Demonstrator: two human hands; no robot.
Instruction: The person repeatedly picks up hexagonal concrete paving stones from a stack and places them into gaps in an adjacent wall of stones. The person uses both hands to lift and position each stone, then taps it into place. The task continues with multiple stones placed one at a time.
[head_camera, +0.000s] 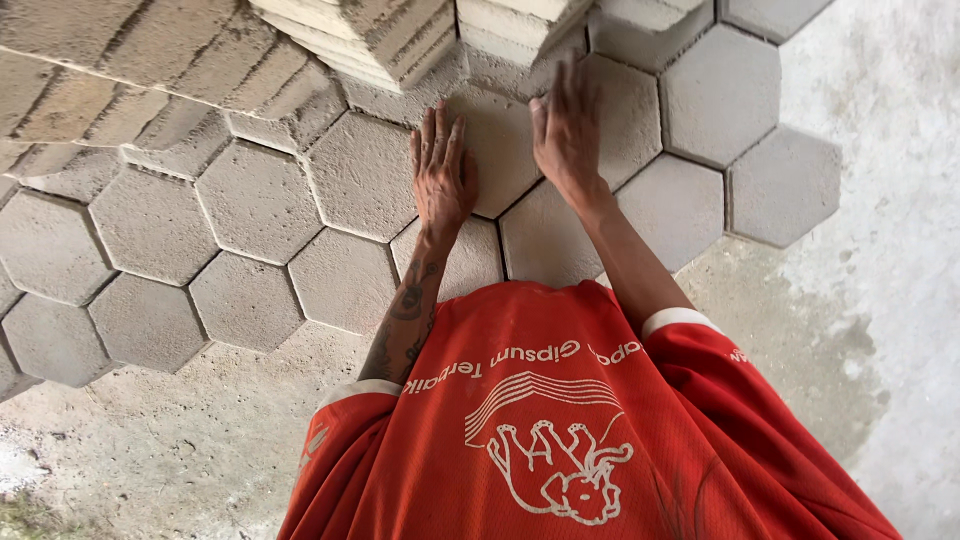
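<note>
While both hands lay flat on the paving, neither grip was closed around anything. The left hand (441, 172) rested palm down with its fingers stretched out and close together, covering the left edge of a grey hexagonal paver (500, 160). The right hand (566, 132) lay open on the same paver's right edge, fingers extended away from the body and reaching onto the neighbouring paver (630, 115). That paver sat in the laid honeycomb field, its sides tight against the pavers around it (the joints showed as thin dark lines).

Just beyond the fingertips stood 2 stacks of paver slabs (372, 35), the second stack (512, 22) beside the first, both cut off by the upper edge of the view. To the far left, a tilted layer of ribbed grey blocks (120, 60) lay across the pavers.

The laid field ended in a stepped edge near the person's body, where the rough bare concrete floor (850, 300) began. An outlying paver (785, 185) marked the right end of the field. The person's red shirt (620, 470), with a white printed figure, filled the bottom of the view, and the left forearm bore dark tattoo marks.
</note>
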